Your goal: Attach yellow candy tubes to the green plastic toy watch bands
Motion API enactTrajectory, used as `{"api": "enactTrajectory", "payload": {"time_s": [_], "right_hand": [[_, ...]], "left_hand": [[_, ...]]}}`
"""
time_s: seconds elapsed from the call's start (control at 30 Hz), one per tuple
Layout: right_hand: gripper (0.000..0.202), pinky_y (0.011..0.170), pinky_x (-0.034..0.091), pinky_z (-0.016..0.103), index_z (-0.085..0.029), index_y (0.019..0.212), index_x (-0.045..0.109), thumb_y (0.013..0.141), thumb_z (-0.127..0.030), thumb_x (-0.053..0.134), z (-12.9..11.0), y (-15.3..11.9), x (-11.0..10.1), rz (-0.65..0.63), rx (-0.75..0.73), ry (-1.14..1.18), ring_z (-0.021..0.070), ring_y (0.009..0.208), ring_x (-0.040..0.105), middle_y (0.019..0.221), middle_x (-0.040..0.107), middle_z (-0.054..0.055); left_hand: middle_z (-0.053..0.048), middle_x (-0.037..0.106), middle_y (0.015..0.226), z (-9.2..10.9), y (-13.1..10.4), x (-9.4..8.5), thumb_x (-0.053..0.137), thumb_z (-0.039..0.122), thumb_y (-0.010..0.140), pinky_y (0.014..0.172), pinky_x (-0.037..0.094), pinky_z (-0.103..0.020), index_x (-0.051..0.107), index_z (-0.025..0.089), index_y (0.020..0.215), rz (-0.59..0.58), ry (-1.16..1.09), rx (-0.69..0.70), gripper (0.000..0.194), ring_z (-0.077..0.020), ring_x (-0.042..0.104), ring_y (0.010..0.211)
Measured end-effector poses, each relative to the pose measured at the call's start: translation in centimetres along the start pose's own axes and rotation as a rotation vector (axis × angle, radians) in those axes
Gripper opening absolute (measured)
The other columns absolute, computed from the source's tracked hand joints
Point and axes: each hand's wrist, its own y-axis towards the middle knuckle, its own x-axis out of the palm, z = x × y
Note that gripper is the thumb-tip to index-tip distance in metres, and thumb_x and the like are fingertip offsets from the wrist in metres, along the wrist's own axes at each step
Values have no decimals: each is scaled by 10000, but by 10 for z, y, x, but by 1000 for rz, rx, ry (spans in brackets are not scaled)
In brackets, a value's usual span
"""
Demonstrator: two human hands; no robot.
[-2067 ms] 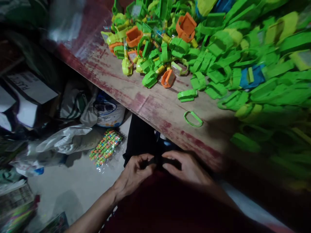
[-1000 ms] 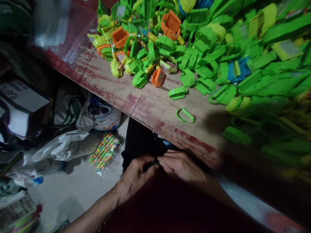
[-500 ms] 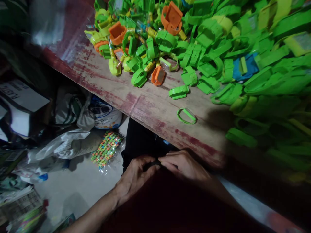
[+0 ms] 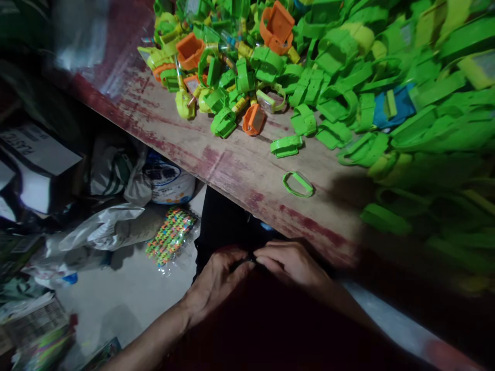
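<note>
Close to my body, below the table edge, my left hand [image 4: 222, 270] and my right hand [image 4: 288, 260] meet with their fingers pinched together. Between the fingertips is something small and dark that I cannot make out. On the worn wooden table [image 4: 235, 165], a thin green band [image 4: 297, 184] lies nearest to my hands. A green watch-shaped piece [image 4: 286, 146] and an orange one [image 4: 254, 119] lie farther back. Behind them spreads a large heap of green watch-shaped pieces [image 4: 336, 51], mixed with yellow and orange ones.
Left of the table, a patterned round bag [image 4: 170, 178], a pale plastic bag [image 4: 116, 226] and a pack of colourful small pieces [image 4: 170, 234] are on the floor. A white box [image 4: 42, 149] stands at the far left. Clear plastic [image 4: 79, 36] lies at the table's back left.
The view has shifted slightly, so the table and heap appear a little farther right. Both hands remain together in nearly the same pose.
</note>
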Motion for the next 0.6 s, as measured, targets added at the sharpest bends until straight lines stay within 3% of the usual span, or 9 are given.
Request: {"api": "enactTrajectory", "payload": {"time_s": [0.2, 0.3, 0.43, 0.53, 0.6], "right_hand": [[260, 575, 342, 228, -174, 627, 497, 867, -101, 428, -6, 3, 1, 30, -29, -19, 106, 576, 452, 605, 502, -16], [228, 565, 318, 230, -185, 602, 410, 794, -66, 441, -4, 5, 3, 24, -67, 17, 103, 563, 402, 583, 443, -33], [179, 570, 330, 231, -189, 629, 408, 721, -38, 434, 0, 5, 9, 109, -42, -3, 111, 581, 419, 601, 461, -27], [174, 573, 356, 222, -186, 669, 437, 731, -24, 433, -1, 4, 12, 162, 32, -7, 106, 586, 456, 635, 497, -18], [212, 567, 359, 232, -189, 652, 427, 759, -8, 401, -3, 5, 12, 166, -15, -87, 112, 580, 450, 624, 487, -11]], "left_hand": [[-45, 579, 812, 0, -1, -4, 367, 455, 951, 637, 411, -244, 611, 134, 852, -149, 24, 28, 416, -161, 508, 736], [-28, 540, 773, 1, 0, -4, 357, 474, 953, 616, 391, -244, 587, 138, 801, -161, 44, 17, 435, -151, 474, 708], [-23, 547, 792, 5, 2, -5, 345, 481, 958, 659, 406, -253, 579, 145, 808, -165, -20, 13, 436, -152, 483, 730], [-20, 545, 784, 5, 3, -5, 351, 494, 947, 672, 414, -259, 582, 148, 793, -146, -94, -31, 444, -150, 479, 715], [-12, 540, 763, 2, 3, -4, 374, 484, 939, 662, 414, -256, 597, 146, 801, -138, -182, -60, 427, -143, 467, 689]]}}
